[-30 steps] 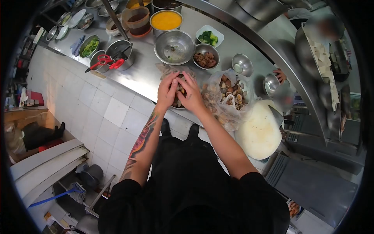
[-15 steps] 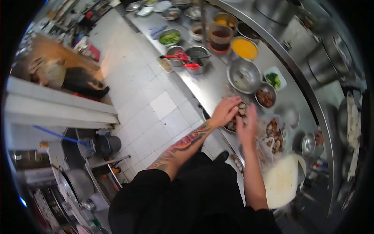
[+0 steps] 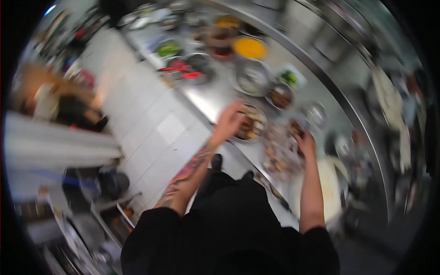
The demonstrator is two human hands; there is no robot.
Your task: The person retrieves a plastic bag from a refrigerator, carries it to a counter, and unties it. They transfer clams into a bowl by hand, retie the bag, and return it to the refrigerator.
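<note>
A round metal bowl [image 3: 253,123] of pale and brown food pieces sits near the counter's front edge. My left hand [image 3: 229,120] is at its left side, with the fingers curled over the rim. To the right of the bowl, a clear plastic bag [image 3: 277,153] with pale and brown pieces lies on the counter. My right hand [image 3: 306,143] is at the bag's right side, its fingers bent together among brown pieces; what they hold is blurred. The whole view is smeared by motion.
Behind the bowl are a larger metal bowl [image 3: 251,78], a bowl of brown pieces [image 3: 280,95], a white dish of greens [image 3: 289,78] and a yellow-filled bowl [image 3: 250,47]. Red-handled tools [image 3: 190,74] rest on pots. A whitish board [image 3: 321,190] is at right. Another person [image 3: 68,107] is far left.
My hands have moved apart. The right hand has gone from over the bowl to the bagged pieces, and the left has drawn to the rim, uncovering the bowl. The view has shifted.
</note>
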